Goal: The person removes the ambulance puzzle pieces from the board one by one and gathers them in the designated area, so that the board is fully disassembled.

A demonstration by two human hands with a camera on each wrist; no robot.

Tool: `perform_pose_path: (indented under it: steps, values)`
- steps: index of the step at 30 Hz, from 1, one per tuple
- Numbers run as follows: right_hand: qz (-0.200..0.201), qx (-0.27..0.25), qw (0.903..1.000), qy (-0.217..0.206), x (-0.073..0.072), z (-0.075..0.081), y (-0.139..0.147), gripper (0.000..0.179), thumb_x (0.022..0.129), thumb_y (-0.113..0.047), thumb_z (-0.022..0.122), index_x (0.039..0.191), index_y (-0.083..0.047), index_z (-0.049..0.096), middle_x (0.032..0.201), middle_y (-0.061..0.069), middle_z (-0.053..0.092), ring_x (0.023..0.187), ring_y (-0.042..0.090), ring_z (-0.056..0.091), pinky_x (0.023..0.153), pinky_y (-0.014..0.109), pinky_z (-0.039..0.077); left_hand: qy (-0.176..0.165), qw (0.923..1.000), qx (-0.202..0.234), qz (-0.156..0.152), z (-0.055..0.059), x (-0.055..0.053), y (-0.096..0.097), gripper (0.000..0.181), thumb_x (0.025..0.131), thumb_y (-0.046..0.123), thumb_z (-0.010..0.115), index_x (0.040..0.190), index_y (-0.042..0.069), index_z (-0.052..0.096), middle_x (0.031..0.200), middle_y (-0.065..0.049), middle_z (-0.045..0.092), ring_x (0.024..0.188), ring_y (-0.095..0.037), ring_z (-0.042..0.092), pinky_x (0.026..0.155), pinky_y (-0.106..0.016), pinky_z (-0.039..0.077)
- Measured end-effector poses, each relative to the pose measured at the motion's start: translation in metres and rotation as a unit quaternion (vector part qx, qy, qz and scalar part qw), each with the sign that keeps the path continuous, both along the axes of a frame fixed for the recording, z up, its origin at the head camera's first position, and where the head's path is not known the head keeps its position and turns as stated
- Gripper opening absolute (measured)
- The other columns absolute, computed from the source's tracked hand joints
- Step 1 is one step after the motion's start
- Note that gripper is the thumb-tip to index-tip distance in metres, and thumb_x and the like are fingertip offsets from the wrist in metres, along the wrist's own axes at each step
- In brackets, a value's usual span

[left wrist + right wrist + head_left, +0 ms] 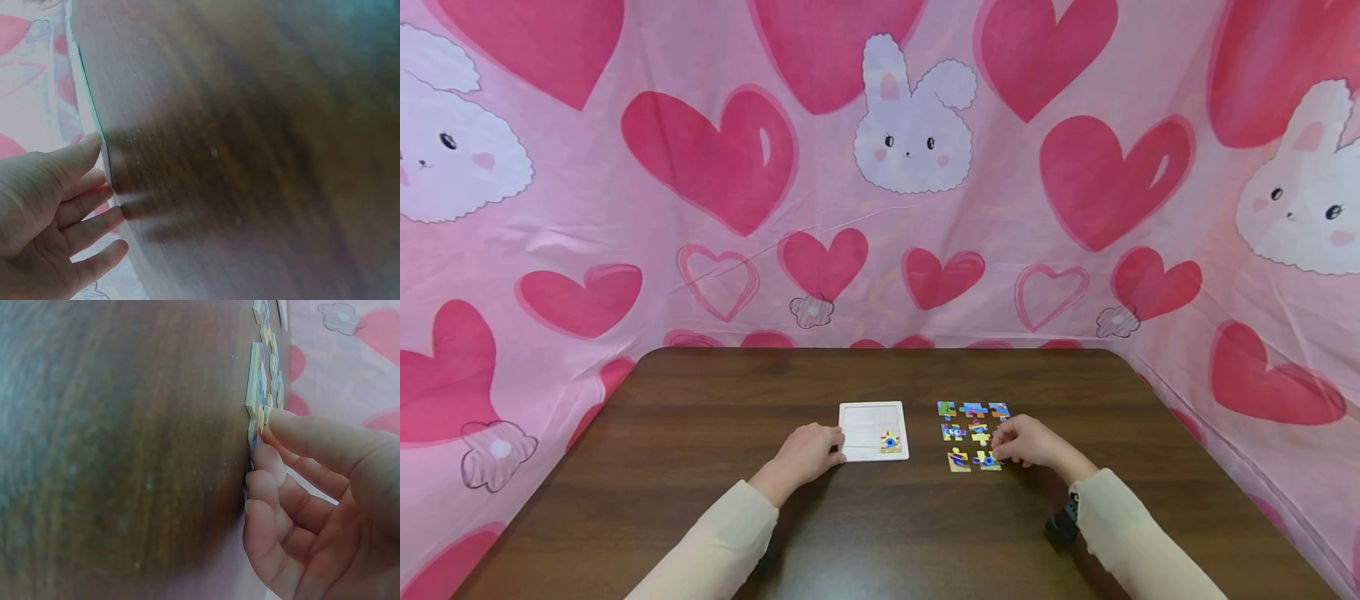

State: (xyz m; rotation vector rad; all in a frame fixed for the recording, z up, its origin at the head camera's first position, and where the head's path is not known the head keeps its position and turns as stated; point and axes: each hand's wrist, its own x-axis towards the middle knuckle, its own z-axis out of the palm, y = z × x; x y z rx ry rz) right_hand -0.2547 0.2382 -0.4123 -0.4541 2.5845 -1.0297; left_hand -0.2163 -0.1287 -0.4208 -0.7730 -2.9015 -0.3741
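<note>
A white-rimmed puzzle tray lies flat, one puzzle piece in its near right corner. At the tray's left edge, my left hand touches the rim with thumb and fingertips; in the left wrist view its fingers are spread and relaxed. To the right, several loose jigsaw pieces lie in rows. At their right side is my right hand, thumb and index finger together at a puzzle piece. That piece is mostly hidden by the fingers. Another piece lies right beside the fingertips.
The brown wooden table runs back to a pink curtain printed with hearts and rabbits, which also hangs along both sides. A dark band with a device is on the right wrist. Table surface separates tray and loose pieces.
</note>
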Motion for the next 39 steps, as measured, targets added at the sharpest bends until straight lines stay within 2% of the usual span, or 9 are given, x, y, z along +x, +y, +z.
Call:
perform_pose_path:
  steps: [6,13,19,24,29,35,39]
  values:
    - [-0.001,0.001,1.0,0.006,0.0,-0.002,0.0,0.008,0.082,-0.009,0.069,0.076,-0.006,0.063,0.057,-0.003,0.047,0.05,0.012,0.042,0.044,0.026,0.036,0.004,1.0,0.0,-0.003,-0.001,-0.001,0.0,0.023,0.078,0.017,0.073,0.064,0.013,0.056,0.101,-0.012,0.067,0.066,-0.023,0.058,0.056,-0.031,0.036]
    - [-0.004,0.006,1.0,0.007,-0.001,-0.001,0.0,0.008,0.082,-0.009,0.068,0.076,-0.007,0.063,0.059,-0.001,0.05,0.051,0.012,0.044,0.045,0.027,0.038,0.009,0.9999,-0.001,-0.006,-0.001,-0.001,0.0,0.023,0.078,0.017,0.073,0.064,0.013,0.056,0.1,-0.012,0.067,0.068,-0.024,0.06,0.057,-0.032,0.038]
    - [-0.005,-0.001,0.9993,0.036,-0.005,0.011,-0.005,0.006,0.085,-0.008,0.065,0.08,-0.005,0.063,0.06,0.0,0.051,0.05,0.013,0.045,0.046,0.029,0.041,0.009,0.9999,0.0,-0.005,-0.001,-0.001,0.0,0.022,0.078,0.017,0.073,0.064,0.013,0.057,0.1,-0.012,0.067,0.073,-0.025,0.062,0.059,-0.033,0.04]
    - [0.006,-0.029,0.997,0.071,-0.01,0.028,-0.019,0.007,0.085,-0.006,0.063,0.088,0.001,0.063,0.069,0.007,0.057,0.054,0.017,0.047,0.049,0.034,0.043,0.003,1.0,0.0,0.0,0.0,0.0,0.0,0.021,0.078,0.017,0.073,0.065,0.013,0.058,0.101,-0.011,0.067,0.069,-0.022,0.059,0.059,-0.032,0.039]
    - [0.006,-0.052,0.9962,0.07,-0.015,0.04,-0.037,0.014,0.086,-0.006,0.062,0.095,0.004,0.061,0.073,0.015,0.057,0.058,0.027,0.052,0.055,0.041,0.048,0.008,1.0,-0.002,-0.001,0.0,0.001,0.0,0.022,0.078,0.017,0.073,0.065,0.013,0.057,0.1,-0.011,0.067,0.064,-0.02,0.055,0.057,-0.032,0.038]
    - [0.013,-0.06,0.9942,0.089,-0.018,0.044,-0.063,0.015,0.084,-0.005,0.064,0.096,0.003,0.061,0.07,0.006,0.056,0.059,0.029,0.053,0.056,0.046,0.048,-0.001,1.0,-0.006,0.005,0.001,0.001,0.0,0.018,0.079,0.018,0.073,0.067,0.013,0.06,0.102,-0.011,0.067,0.069,-0.022,0.059,0.058,-0.03,0.038]
    - [0.02,-0.073,0.9943,0.074,-0.018,0.043,-0.079,0.017,0.084,-0.006,0.065,0.098,0.004,0.061,0.069,0.004,0.054,0.056,0.024,0.052,0.052,0.04,0.048,0.0,1.0,-0.007,0.003,0.002,0.001,0.0,0.018,0.078,0.018,0.073,0.068,0.013,0.06,0.102,-0.012,0.067,0.07,-0.022,0.059,0.058,-0.03,0.037]
